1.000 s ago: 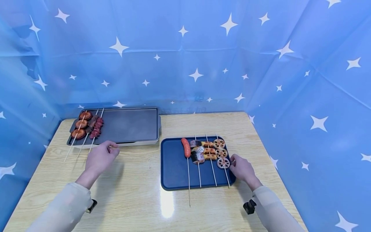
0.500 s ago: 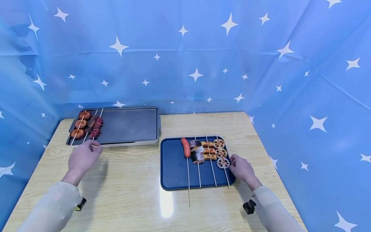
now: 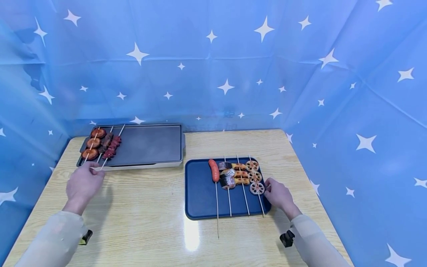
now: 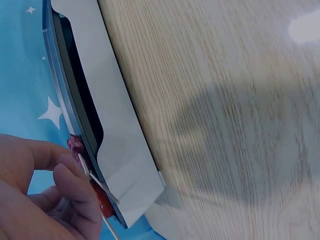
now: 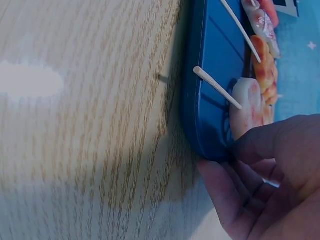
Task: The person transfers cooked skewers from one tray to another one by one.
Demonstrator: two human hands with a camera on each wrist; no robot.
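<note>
My left hand [image 3: 83, 185] is at the front of a dark griddle [image 3: 150, 144]; its thumb and finger pinch the stick end of a red meat skewer [image 3: 112, 147]. Close beside lie a dark brown meat skewer [image 3: 106, 142] and a skewer of round mushroom-like slices [image 3: 93, 143], its stick partly hidden by the hand. In the left wrist view several stick ends show by the fingertips. My right hand [image 3: 279, 193] grips the right edge of a blue tray [image 3: 200, 200], thumb at the rim, fingers outside it, near a lotus root skewer [image 3: 255, 176].
On the tray also lie a sausage skewer [image 3: 214, 170], a fish skewer [image 3: 228, 178] and a skewer of browned yellow pieces [image 3: 241, 173]. All stand on a wooden table [image 3: 160, 230], with a blue star-patterned curtain [image 3: 186, 85] behind.
My left hand has moved left along the griddle's front edge to the skewer sticks. The red meat skewer has tilted, its far end shifting right. The right hand stays at the tray.
</note>
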